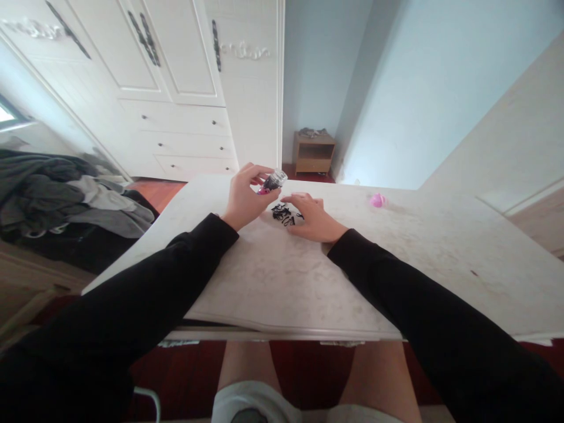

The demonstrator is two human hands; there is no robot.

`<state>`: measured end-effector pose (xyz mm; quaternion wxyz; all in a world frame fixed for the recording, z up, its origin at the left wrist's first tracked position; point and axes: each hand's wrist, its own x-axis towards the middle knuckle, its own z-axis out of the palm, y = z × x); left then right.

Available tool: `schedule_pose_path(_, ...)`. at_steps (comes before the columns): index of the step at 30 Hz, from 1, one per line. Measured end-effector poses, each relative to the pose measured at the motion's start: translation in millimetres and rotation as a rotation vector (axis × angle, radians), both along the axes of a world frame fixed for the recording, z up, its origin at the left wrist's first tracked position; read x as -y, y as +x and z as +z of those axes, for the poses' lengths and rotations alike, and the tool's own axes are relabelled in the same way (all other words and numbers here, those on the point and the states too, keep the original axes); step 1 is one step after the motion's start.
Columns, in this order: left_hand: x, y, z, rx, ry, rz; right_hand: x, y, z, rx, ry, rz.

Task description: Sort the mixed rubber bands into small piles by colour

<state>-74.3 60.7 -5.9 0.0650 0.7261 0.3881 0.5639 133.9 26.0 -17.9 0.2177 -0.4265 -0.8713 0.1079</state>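
My left hand (249, 195) is closed around a small clear jar (278, 175), tilted with its mouth up and to the right. Black pieces and a bit of pink show through its wall. On the tabletop just below the jar lies a loose pile of small black looped pieces (282, 214), perhaps clips; their exact kind is too small to make out. My right hand (314, 216) rests at the right side of this pile, palm down. Its thumb and forefinger curve apart around the pieces, and nothing shows gripped between them.
A pink rounded object (378, 200), possibly a lid, sits on the pale table (282, 282) to the right. White wardrobe (185, 135) doors and drawers stand beyond. A small wooden cabinet (314, 154) is at the back. Heaped clothes (66, 194) lie on the left.
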Motion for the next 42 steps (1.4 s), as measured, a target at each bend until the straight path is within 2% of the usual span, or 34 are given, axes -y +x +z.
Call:
schedule_pose_path(3,0,1,0.2,-0.013,-0.015,0.014,-5,-4,0,0.062,-0.004,0.047)
schedule_pose_path(7,0,1,0.1,-0.023,-0.021,0.02,-12,-8,-2,0.026,0.016,0.09)
schedule_pose_path(15,-4,-4,-0.3,-0.056,-0.004,0.039,-19,-16,-8,-0.063,0.037,0.072)
schedule_pose_path(21,-6,-14,4.0,-0.165,0.054,-0.002,-20,-12,-7,-0.22,0.095,0.038)
schedule_pose_path(26,-11,-18,1.5,-0.269,0.027,-0.015,-25,-7,-7,-0.417,0.152,0.0)
schedule_pose_path(32,-9,-16,-0.5,-0.336,-0.016,-0.053,-25,-3,-7,-0.597,0.142,-0.095)
schedule_pose_path(42,2,-7,1.0,-0.404,-0.073,-0.15,-22,-9,-8,-0.723,0.073,-0.021)
